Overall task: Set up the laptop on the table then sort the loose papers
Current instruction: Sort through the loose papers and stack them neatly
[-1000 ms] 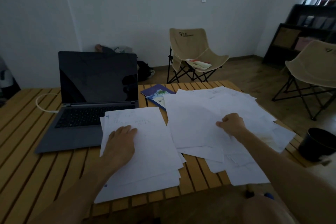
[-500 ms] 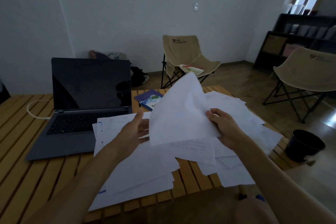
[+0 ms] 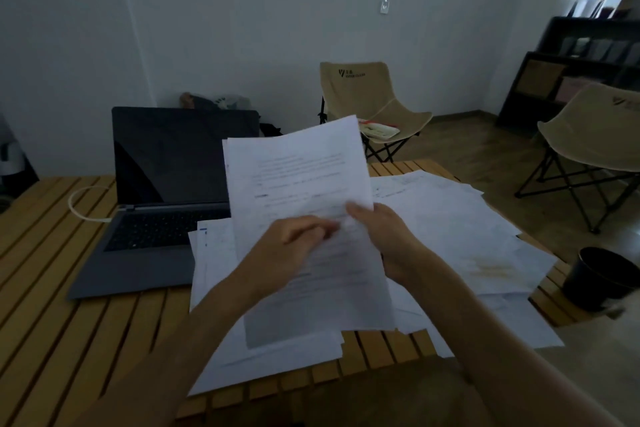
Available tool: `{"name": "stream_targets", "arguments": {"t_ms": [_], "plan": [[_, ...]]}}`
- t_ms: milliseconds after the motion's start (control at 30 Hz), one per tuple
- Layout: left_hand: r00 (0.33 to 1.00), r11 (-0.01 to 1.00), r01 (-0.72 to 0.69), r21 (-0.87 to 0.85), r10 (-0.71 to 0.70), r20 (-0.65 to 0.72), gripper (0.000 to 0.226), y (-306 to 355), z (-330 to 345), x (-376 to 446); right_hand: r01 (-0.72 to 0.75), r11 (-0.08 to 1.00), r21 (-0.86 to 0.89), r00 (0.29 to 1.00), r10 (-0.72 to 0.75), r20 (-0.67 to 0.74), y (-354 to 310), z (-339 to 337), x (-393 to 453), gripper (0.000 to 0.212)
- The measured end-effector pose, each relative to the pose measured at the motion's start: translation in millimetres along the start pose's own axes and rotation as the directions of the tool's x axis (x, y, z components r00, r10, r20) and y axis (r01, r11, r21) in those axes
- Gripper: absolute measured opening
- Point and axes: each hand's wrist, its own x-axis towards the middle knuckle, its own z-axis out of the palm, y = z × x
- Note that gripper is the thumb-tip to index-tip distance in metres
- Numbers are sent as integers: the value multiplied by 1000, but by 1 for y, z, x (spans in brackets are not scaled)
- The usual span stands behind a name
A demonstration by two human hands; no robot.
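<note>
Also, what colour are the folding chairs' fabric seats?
Beige fabric on black frames, per the head view: folding chairs.

Bare slats of the surface (image 3: 62, 329) are left free at the near left — the far left is blocked by the open laptop (image 3: 162, 204), the right by spread papers (image 3: 460, 239).

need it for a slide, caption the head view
Both hands, left and right, lift a printed sheet beside the open laptop.

Two folding chairs (image 3: 372, 104), shelf (image 3: 581, 66), black bin (image 3: 602, 279).
</note>
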Motion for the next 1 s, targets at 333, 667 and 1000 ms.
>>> {"name": "stream_targets", "arguments": {"t_ms": [333,667,1000], "plan": [[759,708,451,-544,-625,-185,25,-78,-26,-1,-138,980,142,989,145,-39,57,-32,23,28],[644,773,609,-176,-611,-460,32,-132,-52,-11,-268,656,-706,905,-80,-418,81,-50,43,21],[670,704,681,203,-486,-561,13,-138,-49,-19,-577,404,-710,781,19,-624,81,-80,57,88]]}}
